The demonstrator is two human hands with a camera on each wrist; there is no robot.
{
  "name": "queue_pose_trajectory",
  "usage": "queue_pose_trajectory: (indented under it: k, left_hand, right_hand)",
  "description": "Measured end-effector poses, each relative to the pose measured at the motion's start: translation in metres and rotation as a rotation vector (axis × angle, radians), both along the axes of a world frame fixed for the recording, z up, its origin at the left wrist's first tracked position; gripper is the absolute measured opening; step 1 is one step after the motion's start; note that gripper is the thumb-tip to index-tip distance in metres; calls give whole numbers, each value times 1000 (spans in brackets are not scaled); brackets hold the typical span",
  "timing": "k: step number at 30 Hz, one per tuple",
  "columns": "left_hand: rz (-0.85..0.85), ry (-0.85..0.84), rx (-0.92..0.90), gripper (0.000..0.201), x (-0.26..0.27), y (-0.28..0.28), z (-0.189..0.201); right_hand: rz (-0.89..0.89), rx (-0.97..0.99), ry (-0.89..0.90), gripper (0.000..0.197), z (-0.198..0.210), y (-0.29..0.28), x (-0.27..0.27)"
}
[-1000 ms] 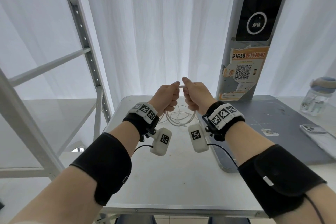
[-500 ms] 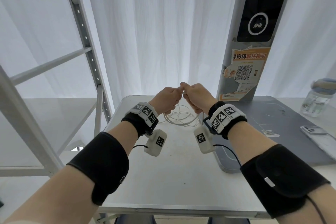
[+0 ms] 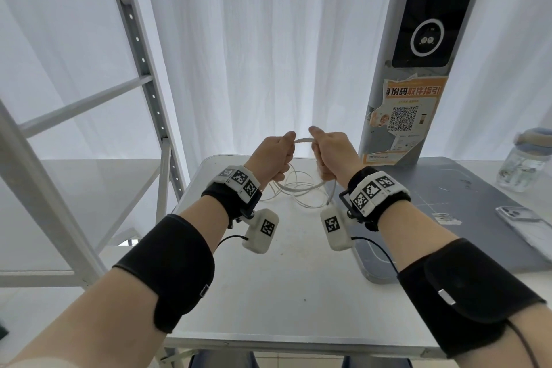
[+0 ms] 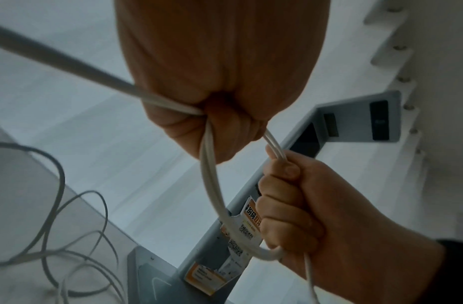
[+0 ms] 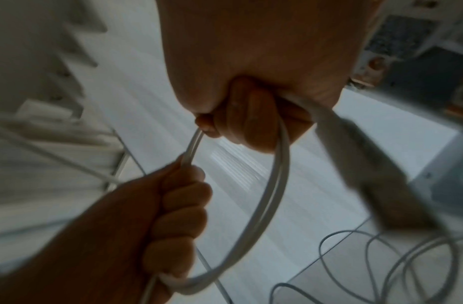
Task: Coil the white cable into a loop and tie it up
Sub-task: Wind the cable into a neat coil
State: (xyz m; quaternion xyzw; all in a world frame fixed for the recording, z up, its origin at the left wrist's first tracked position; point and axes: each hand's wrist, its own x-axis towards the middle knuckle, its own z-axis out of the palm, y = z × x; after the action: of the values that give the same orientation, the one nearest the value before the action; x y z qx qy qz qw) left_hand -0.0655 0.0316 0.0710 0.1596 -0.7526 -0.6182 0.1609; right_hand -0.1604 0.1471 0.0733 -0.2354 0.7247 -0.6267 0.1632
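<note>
The white cable (image 3: 302, 140) is held in the air above the far end of the table, a short doubled stretch arching between my two fists. My left hand (image 3: 273, 155) grips one side of the coil and my right hand (image 3: 331, 155) grips the other. In the left wrist view the doubled cable (image 4: 212, 185) curves from my left hand (image 4: 220, 123) down into my right hand (image 4: 298, 205). The right wrist view shows the same loop (image 5: 266, 195) between my right hand (image 5: 248, 123) and left hand (image 5: 173, 216). Loose thin turns (image 3: 298, 191) hang onto the table.
The white table (image 3: 286, 293) carries a grey mat (image 3: 448, 218) on the right, with a phone (image 3: 525, 224) and a clear bottle (image 3: 525, 161) beyond. A grey kiosk post (image 3: 412, 69) stands behind my right hand. A metal shelf frame (image 3: 143, 69) rises at left.
My hands, which were touching over the cable, have drawn apart a little and risen slightly. A short arch of cable now shows between them.
</note>
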Motion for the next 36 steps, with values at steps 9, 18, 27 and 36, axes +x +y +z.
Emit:
queue_pose_trajectory:
  k: [9, 18, 27, 36]
  left_hand:
    - [-88, -15, 17, 49, -2, 7, -3]
    - [-72, 4, 44, 46, 1, 5, -4]
    - [-122, 33, 173, 49, 1, 5, -2]
    - [-61, 127, 280, 48, 2, 8, -3]
  right_hand:
    - [37, 79, 74, 46, 2, -1, 2]
    - [25, -9, -21, 49, 3, 1, 1]
    - [87, 10, 0, 47, 10, -1, 2]
    - [35, -280, -174, 56, 3, -1, -1]
